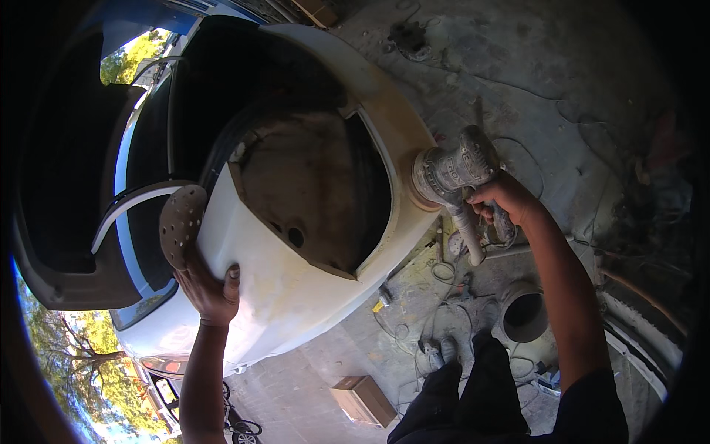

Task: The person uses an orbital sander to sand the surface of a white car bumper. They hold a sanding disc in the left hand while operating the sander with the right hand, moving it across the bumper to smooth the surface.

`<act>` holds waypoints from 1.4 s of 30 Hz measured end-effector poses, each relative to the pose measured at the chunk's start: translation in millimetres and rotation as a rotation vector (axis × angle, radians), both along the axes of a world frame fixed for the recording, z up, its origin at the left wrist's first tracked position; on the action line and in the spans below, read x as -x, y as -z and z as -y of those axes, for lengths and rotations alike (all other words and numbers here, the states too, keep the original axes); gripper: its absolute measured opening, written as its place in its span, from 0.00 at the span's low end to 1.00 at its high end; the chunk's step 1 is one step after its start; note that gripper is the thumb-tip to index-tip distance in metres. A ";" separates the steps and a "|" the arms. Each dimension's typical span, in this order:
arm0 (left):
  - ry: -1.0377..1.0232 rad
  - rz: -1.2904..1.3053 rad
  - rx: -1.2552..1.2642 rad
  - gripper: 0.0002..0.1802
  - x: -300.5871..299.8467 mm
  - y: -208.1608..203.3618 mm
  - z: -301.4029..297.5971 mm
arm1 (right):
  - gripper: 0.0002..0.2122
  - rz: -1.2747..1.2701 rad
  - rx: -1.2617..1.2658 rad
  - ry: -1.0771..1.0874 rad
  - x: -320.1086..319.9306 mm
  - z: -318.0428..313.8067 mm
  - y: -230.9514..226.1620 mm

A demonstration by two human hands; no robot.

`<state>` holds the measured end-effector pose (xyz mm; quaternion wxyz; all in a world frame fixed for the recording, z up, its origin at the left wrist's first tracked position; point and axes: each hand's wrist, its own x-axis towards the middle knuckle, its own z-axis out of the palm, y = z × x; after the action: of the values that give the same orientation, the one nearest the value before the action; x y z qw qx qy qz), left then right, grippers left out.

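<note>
My right hand point(503, 197) is closed around the grip of a dusty orbital sander point(458, 164). The sander's round pad lies against the tan, sanded edge of a white car body point(288, 296), beside a large opening with a dark interior. On the left, a brown sanding disc point(183, 226) full of small holes covers most of the fingers of my left hand point(208, 294). That hand holds the disc near the white panel, its thumb standing out to the right.
A raised dark door or hatch point(66, 170) fills the far left. Hoses and cables point(444, 274) trail over the concrete floor around my feet. A cardboard box point(364, 399) and a round, open-topped container point(524, 314) stand on that floor.
</note>
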<state>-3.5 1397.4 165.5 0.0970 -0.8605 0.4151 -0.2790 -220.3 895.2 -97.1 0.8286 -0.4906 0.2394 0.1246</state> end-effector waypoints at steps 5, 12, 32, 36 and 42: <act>0.003 -0.012 -0.007 0.57 -1.5 -1.0 4.0 | 0.09 -0.040 -0.023 -0.005 -1.1 6.8 -0.1; 0.005 0.001 -0.010 0.57 -4.6 -1.6 1.9 | 0.08 -0.052 -0.029 0.040 -3.2 2.4 -3.7; 0.003 0.000 -0.018 0.55 -3.3 -0.7 1.2 | 0.06 0.045 -0.105 0.249 72.6 -98.6 17.5; 0.008 0.010 -0.015 0.53 -3.5 -1.1 3.2 | 0.08 -0.013 -0.241 0.396 89.2 -115.2 29.3; 0.003 0.033 -0.023 0.52 -4.6 2.6 -0.5 | 0.08 0.092 -0.246 0.398 81.4 -143.2 24.5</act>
<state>1.1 1397.9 162.9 0.1133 -0.8539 0.4180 -0.2888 -301.7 1038.4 -121.7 0.9003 -0.3344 0.2763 -0.0356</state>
